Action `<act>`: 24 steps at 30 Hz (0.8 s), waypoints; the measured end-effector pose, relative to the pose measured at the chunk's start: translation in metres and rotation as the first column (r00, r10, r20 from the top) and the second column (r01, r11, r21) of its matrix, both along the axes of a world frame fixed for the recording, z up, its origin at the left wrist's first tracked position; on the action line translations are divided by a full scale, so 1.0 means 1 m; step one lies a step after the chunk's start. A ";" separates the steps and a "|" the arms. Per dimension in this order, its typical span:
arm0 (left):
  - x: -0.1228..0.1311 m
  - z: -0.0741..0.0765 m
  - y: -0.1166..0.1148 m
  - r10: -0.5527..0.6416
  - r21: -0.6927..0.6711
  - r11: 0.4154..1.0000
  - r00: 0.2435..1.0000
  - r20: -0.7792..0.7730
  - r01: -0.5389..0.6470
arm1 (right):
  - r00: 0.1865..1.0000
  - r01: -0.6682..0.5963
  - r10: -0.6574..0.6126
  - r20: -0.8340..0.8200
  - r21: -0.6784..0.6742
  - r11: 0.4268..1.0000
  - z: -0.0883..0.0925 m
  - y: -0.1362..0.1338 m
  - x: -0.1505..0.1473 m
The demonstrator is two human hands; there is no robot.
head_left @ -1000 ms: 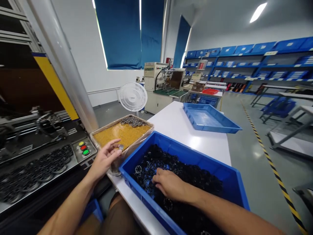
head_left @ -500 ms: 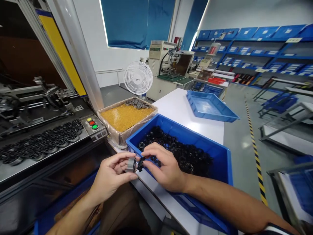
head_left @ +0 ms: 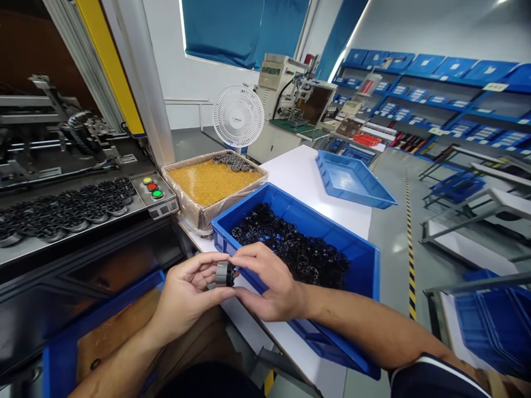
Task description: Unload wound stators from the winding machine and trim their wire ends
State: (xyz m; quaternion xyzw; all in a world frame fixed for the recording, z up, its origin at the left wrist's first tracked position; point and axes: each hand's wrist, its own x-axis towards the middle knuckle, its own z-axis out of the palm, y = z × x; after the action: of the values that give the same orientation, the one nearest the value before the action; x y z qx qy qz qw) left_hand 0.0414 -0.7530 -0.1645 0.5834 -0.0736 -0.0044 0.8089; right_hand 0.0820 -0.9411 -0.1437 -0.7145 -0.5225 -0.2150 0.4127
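A grey metal stator core (head_left: 222,273) sits between the thumb and fingers of my left hand (head_left: 186,293). Against its right face lies a black plastic end piece (head_left: 231,275), which my right hand (head_left: 271,284) grips at the edge with fingertips and thumb. Both hands meet just in front of a deep blue bin (head_left: 360,265) that holds a heap of black plastic end pieces (head_left: 290,243). My right forearm passes over the near side of this bin.
A plastic-lined box (head_left: 199,213) holds a yellow sheet and several grey cores (head_left: 234,162). At left, black-and-grey parts (head_left: 70,210) line the machine ledge beside a button panel (head_left: 153,193). A light-blue tray (head_left: 352,179) lies on the white table (head_left: 286,166); a fan (head_left: 238,119) stands behind.
The black end piece, apart from the core half a second ago, is now against its face. My right hand has come closer to my left. The camera view has shifted slightly.
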 end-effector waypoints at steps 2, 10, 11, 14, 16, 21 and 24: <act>-0.001 0.001 0.001 0.011 0.019 1.000 1.000 -0.007 -0.011 | 0.998 0.020 -0.019 0.055 -0.019 1.000 -0.002 -0.001 0.002; -0.001 0.004 -0.002 0.009 -0.006 1.000 1.000 0.001 -0.009 | 0.993 0.018 -0.014 0.116 -0.031 0.999 -0.004 -0.002 0.008; 0.000 0.003 -0.003 0.008 -0.012 1.000 1.000 0.002 -0.008 | 0.991 0.026 -0.021 0.133 -0.033 0.999 -0.005 -0.002 0.009; 0.000 0.002 -0.003 -0.001 -0.026 1.000 1.000 0.001 0.001 | 0.988 0.033 -0.027 0.153 -0.038 0.999 -0.006 -0.002 0.010; 0.000 0.001 -0.002 0.001 -0.029 1.000 1.000 -0.004 -0.001 | 0.989 0.029 -0.021 0.149 -0.048 0.998 -0.006 -0.002 0.010; 0.000 -0.001 -0.001 0.010 -0.027 1.000 1.000 -0.029 -0.011 | 0.984 0.049 -0.038 0.172 -0.061 0.997 -0.007 -0.001 0.010; 0.000 -0.003 0.000 0.016 0.002 1.000 0.999 -0.049 -0.016 | 0.982 0.054 -0.042 0.185 -0.059 0.997 -0.009 -0.001 0.011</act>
State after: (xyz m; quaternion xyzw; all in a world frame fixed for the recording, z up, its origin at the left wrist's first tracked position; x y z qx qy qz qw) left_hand 0.0411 -0.7530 -0.1672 0.5843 -0.0488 -0.0122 0.8100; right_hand 0.0933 -0.9425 -0.1524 -0.7166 -0.5476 -0.2732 0.3347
